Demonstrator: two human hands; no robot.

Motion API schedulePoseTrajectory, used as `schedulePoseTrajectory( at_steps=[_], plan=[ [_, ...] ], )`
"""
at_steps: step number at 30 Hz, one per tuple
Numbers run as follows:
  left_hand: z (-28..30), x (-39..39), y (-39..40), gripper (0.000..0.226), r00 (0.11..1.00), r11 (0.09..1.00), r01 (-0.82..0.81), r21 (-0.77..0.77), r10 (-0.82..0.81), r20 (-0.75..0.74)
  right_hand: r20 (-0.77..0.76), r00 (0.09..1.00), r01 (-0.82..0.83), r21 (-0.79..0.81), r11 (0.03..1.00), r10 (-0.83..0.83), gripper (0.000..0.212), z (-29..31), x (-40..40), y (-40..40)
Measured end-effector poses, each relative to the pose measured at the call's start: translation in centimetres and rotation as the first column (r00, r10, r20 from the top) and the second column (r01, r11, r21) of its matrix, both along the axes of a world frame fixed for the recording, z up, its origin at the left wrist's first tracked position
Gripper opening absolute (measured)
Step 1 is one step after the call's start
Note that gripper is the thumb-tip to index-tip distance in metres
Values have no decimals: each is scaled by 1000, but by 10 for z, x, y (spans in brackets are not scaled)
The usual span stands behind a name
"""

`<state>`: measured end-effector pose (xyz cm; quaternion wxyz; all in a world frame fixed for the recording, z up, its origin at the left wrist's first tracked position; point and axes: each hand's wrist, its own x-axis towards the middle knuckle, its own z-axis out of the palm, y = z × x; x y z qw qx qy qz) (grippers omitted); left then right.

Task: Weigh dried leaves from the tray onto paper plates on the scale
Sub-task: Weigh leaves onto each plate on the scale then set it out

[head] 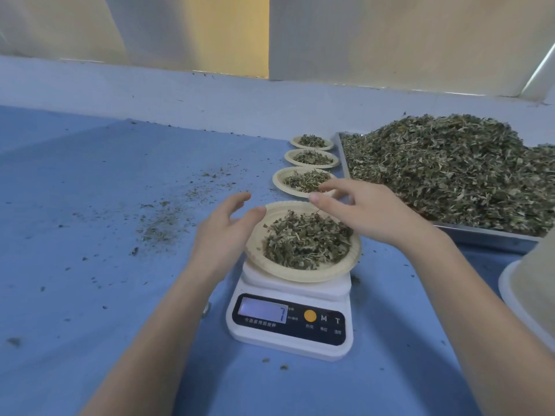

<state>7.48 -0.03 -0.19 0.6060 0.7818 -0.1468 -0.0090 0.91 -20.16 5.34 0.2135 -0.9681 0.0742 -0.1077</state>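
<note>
Flat on the scale [288,313], leaf-filled plate [303,273] between both hands: left hand [223,232] and right hand [360,208], grip loose, holding nothing.

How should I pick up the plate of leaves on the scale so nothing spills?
Hold the plate by its raised rim, one hand on its left side and one on its right, and lift it level. The leaves sit loose in the shallow middle, so any tilt would probably spill them. The left hand is already beside the left rim.
</note>
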Motion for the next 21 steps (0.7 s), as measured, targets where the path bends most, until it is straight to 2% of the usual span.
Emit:
schedulePoseTrajectory(
  at_steps=[2, 4, 7, 10, 12, 14, 16, 18, 21],
  plan=[
    [-4, 2, 0, 56, 996, 999, 28, 28, -26, -91, -109, 977, 169, -122, 978, -183, 79, -4, -4, -5],
    [-7, 1, -3, 61, 989, 996, 61, 64, -52, -137, -185, 933, 280, -169, 945, -310, 80, -9, -8, -7],
    [-6, -3, -11, 55, 986, 997, 69, 27, -64, -152, -183, 941, 282, -41, 959, -284, 75, -11, -12, 3],
    [5, 1, -14, 51, 986, 998, 26, -63, -36, -164, -76, 960, 269, 9, 963, -268, 67, -6, -6, 10],
    [17, 11, -13, 50, 981, 989, -13, -145, -15, -195, -14, 965, 261, 132, 956, -262, 56, 2, 4, 11],
    [29, 24, -11, 48, 974, 983, -51, -174, 10, -227, -25, 966, 251, 325, 912, -257, 44, 13, 18, 8],
    [39, 37, -9, 44, 972, 981, -69, -183, 25, -234, -42, 968, 229, 562, 795, -248, 29, 23, 33, 5],
    [49, 50, -8, 41, 973, 970, -75, -230, 21, -228, -39, 968, 191, 754, 628, -248, 30, 31, 45, 3],
    [61, 68, -8, 37, 975, 954, -75, -291, 9, -221, -26, 977, 112, 907, 405, -211, 29, 35, 59, 1]
  ],
)
